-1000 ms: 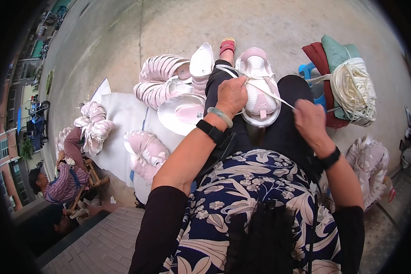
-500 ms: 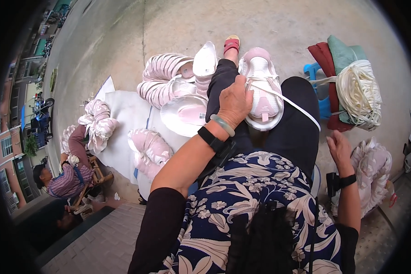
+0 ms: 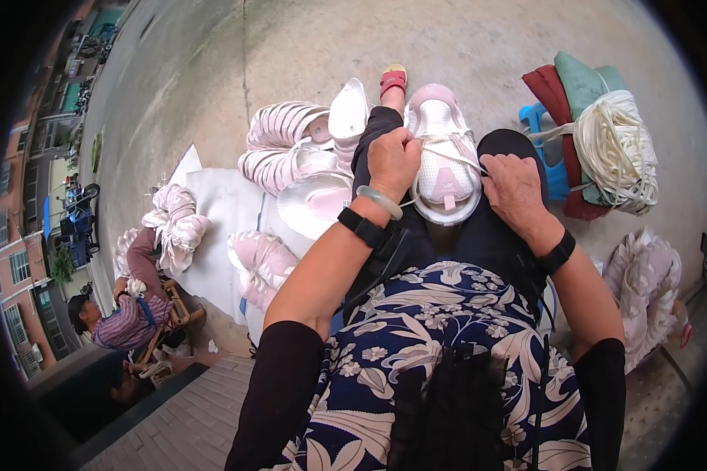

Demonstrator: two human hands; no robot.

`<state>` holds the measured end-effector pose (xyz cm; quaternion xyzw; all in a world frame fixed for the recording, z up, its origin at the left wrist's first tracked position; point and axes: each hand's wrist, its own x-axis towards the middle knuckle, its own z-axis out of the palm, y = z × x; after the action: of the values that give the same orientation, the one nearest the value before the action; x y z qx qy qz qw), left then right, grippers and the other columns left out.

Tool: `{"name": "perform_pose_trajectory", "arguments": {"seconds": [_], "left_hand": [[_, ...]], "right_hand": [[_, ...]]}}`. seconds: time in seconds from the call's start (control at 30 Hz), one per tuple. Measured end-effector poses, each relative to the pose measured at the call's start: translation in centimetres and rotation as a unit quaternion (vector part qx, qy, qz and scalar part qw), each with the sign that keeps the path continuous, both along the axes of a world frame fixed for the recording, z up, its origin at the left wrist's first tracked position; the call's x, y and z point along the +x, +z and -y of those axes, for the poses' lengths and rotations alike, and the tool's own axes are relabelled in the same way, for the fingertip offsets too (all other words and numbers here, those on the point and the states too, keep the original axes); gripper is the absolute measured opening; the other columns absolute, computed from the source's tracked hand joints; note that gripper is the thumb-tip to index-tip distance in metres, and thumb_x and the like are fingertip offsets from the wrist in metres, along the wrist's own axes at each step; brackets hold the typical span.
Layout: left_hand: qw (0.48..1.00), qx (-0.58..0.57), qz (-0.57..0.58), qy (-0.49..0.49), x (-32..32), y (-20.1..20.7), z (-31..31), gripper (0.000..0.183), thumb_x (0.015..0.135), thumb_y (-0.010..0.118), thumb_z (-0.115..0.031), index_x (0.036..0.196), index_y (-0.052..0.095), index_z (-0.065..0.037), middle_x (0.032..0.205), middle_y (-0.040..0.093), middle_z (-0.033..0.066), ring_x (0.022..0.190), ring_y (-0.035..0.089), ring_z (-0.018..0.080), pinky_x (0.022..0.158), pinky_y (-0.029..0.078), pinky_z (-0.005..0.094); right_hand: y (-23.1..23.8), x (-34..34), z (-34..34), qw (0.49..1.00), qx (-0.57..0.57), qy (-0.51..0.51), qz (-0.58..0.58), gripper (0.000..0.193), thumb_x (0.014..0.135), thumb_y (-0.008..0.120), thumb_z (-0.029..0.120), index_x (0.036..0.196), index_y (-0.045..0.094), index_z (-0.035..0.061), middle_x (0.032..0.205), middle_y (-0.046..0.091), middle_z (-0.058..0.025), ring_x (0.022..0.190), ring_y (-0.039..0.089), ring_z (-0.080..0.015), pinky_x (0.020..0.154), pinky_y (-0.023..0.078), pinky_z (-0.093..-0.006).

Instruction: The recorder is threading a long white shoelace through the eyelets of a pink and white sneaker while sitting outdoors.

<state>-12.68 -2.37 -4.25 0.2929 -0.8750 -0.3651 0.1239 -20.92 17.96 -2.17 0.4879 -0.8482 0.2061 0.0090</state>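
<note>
A white and pink shoe point(image 3: 446, 179) lies between my thighs, its toe pointing away from me. White shoelace point(image 3: 452, 146) crosses its upper. My left hand point(image 3: 391, 166) is closed at the shoe's left side, gripping one stretch of the lace, and a loose end hangs below it. On the other side, my right hand point(image 3: 514, 190) has its fingers curled at the shoe's edge, with the lace running to its fingertips.
Nested pink and white shoe pieces point(image 3: 284, 129) stand at left beside a tied bundle point(image 3: 261, 257). At right, a blue stool point(image 3: 556, 174) bears cloth and a hank of white laces point(image 3: 617, 145). Another bundle point(image 3: 644, 279) sits nearer. Another person point(image 3: 133, 318) sits far left.
My right hand has come in from the far right to the shoe's right side and now grips the lace. The lace no longer stretches across my right thigh. My left hand stays closed beside the shoe.
</note>
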Motion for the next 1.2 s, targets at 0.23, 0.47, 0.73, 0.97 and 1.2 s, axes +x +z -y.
{"name": "perform_pose_trajectory", "arguments": {"seconds": [0.23, 0.47, 0.73, 0.97, 1.2], "left_hand": [[0.954, 0.278, -0.092, 0.058, 0.0, -2.4, 0.6, 0.01, 0.079, 0.062, -0.014, 0.077, 0.063, -0.004, 0.065, 0.058, 0.0002, 0.056, 0.05, 0.0076, 0.052, 0.041, 0.0248], [0.89, 0.446, 0.096, 0.003, -1.5, 2.4, 2.0, 0.028, 0.084, 0.059, -0.033, 0.072, 0.059, -0.008, 0.067, 0.054, -0.0025, 0.06, 0.046, 0.0063, 0.053, 0.036, 0.0209], [0.908, 0.407, 0.09, 0.033, -1.9, 2.3, 1.8, 0.054, 0.09, 0.042, -0.053, 0.072, 0.059, -0.005, 0.066, 0.054, 0.0011, 0.056, 0.046, 0.0085, 0.047, 0.035, 0.022], [0.919, 0.392, 0.051, 0.012, -1.2, 2.0, 1.8, 0.054, 0.092, 0.041, -0.051, 0.078, 0.061, -0.002, 0.067, 0.054, 0.0026, 0.055, 0.047, 0.0089, 0.048, 0.038, 0.0215], [0.975, 0.219, -0.018, 0.033, -0.8, 0.8, 1.7, 0.038, 0.091, 0.049, -0.035, 0.074, 0.06, -0.003, 0.067, 0.055, 0.002, 0.055, 0.05, 0.0099, 0.049, 0.04, 0.0234]], "right_hand": [[0.6, -0.8, 1.0, 0.966, -0.107, -0.027, 0.234, 0.019, 0.075, 0.061, 0.017, 0.091, 0.058, 0.0061, 0.078, 0.06, -0.0136, 0.077, 0.059, -0.0312, 0.064, 0.043, -0.0408], [1.1, -1.5, 3.3, 0.953, -0.043, -0.03, 0.298, 0.018, 0.08, 0.059, 0.021, 0.085, 0.057, 0.0042, 0.068, 0.058, -0.0164, 0.069, 0.058, -0.036, 0.061, 0.044, -0.0431], [1.8, -1.2, 2.0, 0.991, -0.123, 0.058, 0.011, 0.006, 0.073, 0.058, 0.01, 0.073, 0.053, 0.0074, 0.062, 0.052, -0.0098, 0.061, 0.055, -0.0284, 0.053, 0.042, -0.0383], [5.4, -2.4, -4.4, 0.97, -0.142, 0.102, -0.171, 0.023, 0.065, 0.062, -0.001, 0.088, 0.062, 0.0037, 0.06, 0.044, -0.0032, 0.052, 0.046, -0.02, 0.047, 0.034, -0.0324], [2.9, 0.7, -3.6, 0.912, -0.085, -0.06, 0.396, 0.019, 0.082, 0.064, 0.015, 0.09, 0.057, 0.0, 0.063, 0.054, -0.0084, 0.049, 0.052, -0.0131, 0.045, 0.04, -0.0258]]}}
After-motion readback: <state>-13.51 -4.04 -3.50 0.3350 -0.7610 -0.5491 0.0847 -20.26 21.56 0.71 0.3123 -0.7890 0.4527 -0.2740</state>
